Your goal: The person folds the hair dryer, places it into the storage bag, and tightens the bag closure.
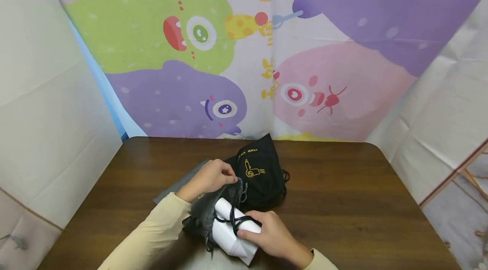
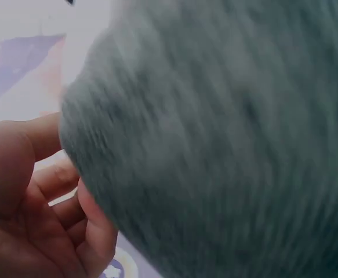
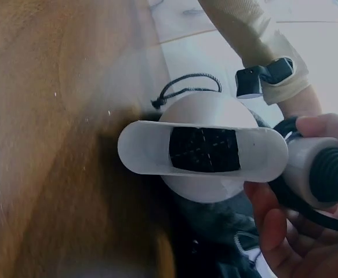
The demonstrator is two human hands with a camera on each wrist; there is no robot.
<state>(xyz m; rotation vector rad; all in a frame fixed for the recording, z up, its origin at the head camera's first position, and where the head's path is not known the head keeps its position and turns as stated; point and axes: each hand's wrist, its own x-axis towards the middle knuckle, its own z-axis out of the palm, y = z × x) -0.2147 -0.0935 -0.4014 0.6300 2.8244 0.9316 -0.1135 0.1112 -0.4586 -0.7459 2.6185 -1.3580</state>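
A white hair dryer with a folded handle and a looped black cord lies partly inside a dark grey drawstring bag. My right hand grips the dryer's handle end and the cord. In the right wrist view the flat nozzle faces the camera, beside the handle held between thumb and fingers. My left hand pinches the bag's upper edge. Close up in the left wrist view, blurred grey cloth covers most of the picture, with the left fingers at its edge.
Right behind the grey bag lies a black drawstring bag with yellow print of a hair dryer. A flat grey piece lies on the brown table behind the left forearm. A cartoon-printed cloth hangs at the table's far edge.
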